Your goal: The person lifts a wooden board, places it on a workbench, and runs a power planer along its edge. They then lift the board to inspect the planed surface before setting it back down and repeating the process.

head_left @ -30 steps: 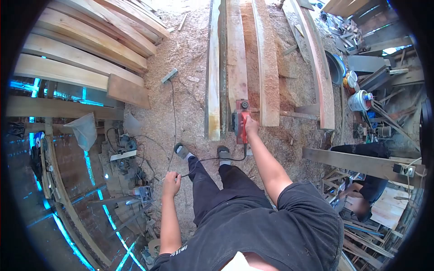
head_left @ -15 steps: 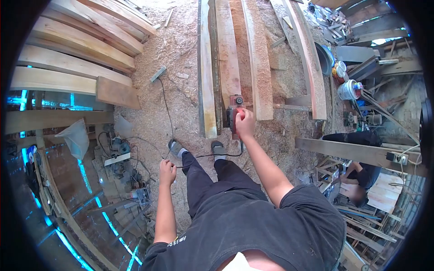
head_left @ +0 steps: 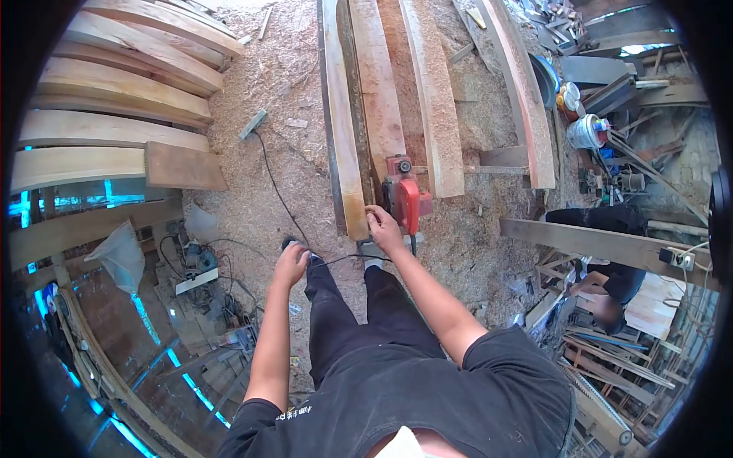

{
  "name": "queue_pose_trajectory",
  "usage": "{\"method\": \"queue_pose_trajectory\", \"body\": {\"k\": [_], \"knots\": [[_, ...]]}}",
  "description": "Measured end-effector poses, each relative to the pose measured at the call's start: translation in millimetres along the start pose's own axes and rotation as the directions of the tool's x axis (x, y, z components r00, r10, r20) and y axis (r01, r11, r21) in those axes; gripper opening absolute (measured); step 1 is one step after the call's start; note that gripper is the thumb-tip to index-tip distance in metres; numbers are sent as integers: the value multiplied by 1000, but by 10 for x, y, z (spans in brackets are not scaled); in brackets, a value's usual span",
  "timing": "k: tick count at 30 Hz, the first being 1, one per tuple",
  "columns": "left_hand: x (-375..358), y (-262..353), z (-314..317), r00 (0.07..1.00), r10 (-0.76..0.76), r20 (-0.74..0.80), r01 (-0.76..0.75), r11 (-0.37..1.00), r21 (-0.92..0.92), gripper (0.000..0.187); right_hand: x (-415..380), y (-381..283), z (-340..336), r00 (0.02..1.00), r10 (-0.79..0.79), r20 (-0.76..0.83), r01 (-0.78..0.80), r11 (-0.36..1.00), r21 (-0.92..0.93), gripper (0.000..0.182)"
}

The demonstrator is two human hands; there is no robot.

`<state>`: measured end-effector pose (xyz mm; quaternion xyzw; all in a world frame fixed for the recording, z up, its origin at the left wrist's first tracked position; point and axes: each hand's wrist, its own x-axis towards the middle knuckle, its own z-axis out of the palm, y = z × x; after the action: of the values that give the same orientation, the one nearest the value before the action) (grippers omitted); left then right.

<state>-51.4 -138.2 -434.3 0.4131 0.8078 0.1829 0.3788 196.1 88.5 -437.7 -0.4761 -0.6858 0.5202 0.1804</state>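
Note:
A red electric hand planer (head_left: 408, 202) rests at the near end of a pale plank (head_left: 378, 99), its handle free of my fingers. Just left of it, my right hand (head_left: 385, 230) has its fingers curled against the near end of a narrow wooden beam (head_left: 351, 175), seemingly gripping its edge. The palm side is hidden. Lower and to the left, my left hand (head_left: 290, 265) is loosely closed on the planer's dark power cord (head_left: 347, 258), which runs across in front of my legs.
Several more beams (head_left: 439, 130) lie parallel on the right over shavings. Stacked timber (head_left: 114, 126) stands at the left. A second cord leads to a small block (head_left: 253, 124) on the floor. Buckets (head_left: 586, 132) and another person (head_left: 611, 294) are at the right.
My right hand has let go of the planer and moved left to the beam's end. My left hand has risen slightly, near the cord. The view has shifted a little.

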Motion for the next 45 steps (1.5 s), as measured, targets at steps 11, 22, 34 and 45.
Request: {"method": "queue_pose_trajectory", "body": {"k": [11, 22, 34, 45], "knots": [[571, 1111, 895, 966, 185, -180, -246, 870, -428, 62, -128, 561, 93, 999, 25, 47, -39, 943, 332, 34], [535, 1374, 1041, 974, 38, -225, -143, 871, -469, 85, -174, 937, 62, 971, 185, 150, -228, 909, 350, 38], [520, 479, 1397, 886, 374, -275, -437, 872, -221, 78, -144, 783, -132, 911, -304, 278, 328, 944, -43, 87], [619, 447, 1477, 766, 546, -340, -606, 789, -98, 79, -204, 663, -147, 855, -462, 235, 496, 860, -116, 80]]}}
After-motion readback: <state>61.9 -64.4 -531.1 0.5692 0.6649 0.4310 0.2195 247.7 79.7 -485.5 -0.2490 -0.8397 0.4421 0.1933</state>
